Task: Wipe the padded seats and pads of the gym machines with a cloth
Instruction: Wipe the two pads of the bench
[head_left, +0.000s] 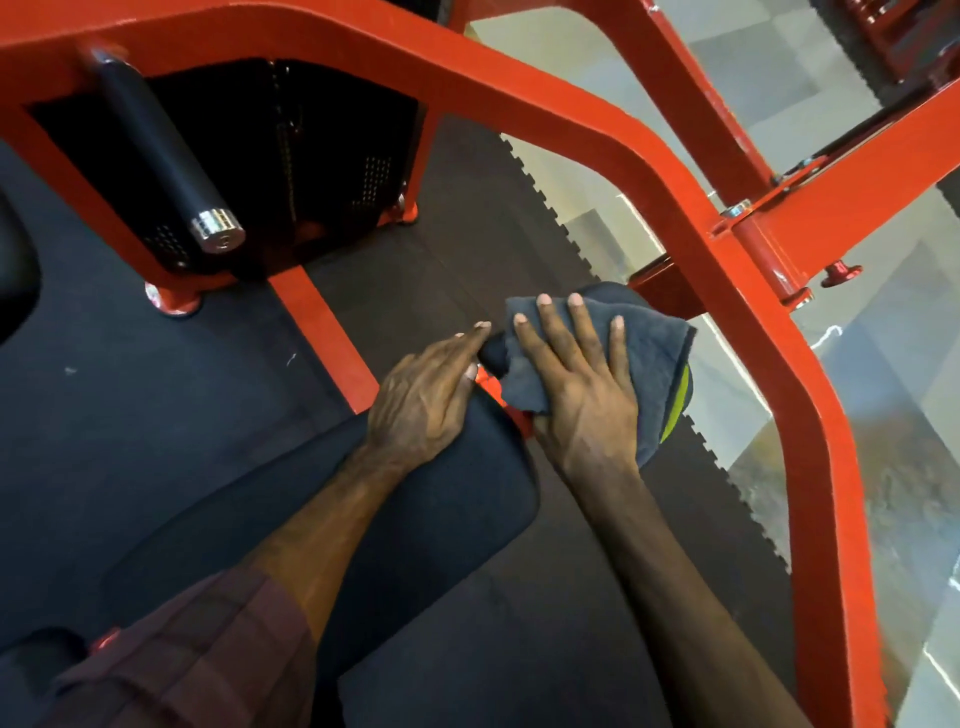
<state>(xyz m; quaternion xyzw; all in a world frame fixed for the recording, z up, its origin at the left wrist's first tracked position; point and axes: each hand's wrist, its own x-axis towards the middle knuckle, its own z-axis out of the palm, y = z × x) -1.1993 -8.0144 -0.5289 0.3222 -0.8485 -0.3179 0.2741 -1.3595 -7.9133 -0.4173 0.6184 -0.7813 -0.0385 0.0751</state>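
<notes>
Looking down from the head camera, I see my right hand (576, 384) spread flat, fingers straight, pressing a dark grey cloth (652, 358) onto a small round pad (618, 293) of a red-framed gym machine (597, 135). The flat palm, I judge, is there to spread pressure so the cloth drags evenly over the padding. My left hand (426, 395) lies just beside it, fingers straight and holding nothing, resting on the edge of a larger dark seat pad (467, 499); its fingertips (480, 328) reach toward the cloth's bunched corner, though I cannot tell whether they touch it. That hand looks placed to brace me (or steady the seat) while the other wipes.

Most of the small pad is hidden under cloth and hand; only a dark rim and a yellow-green edge (680, 402) show, and I cannot tell what that edge belongs to. A black handle with a chrome cap (218, 231) is blurred at upper left. The seat pad's lower part is covered by my forearm and a maroon sleeve (208, 660).
</notes>
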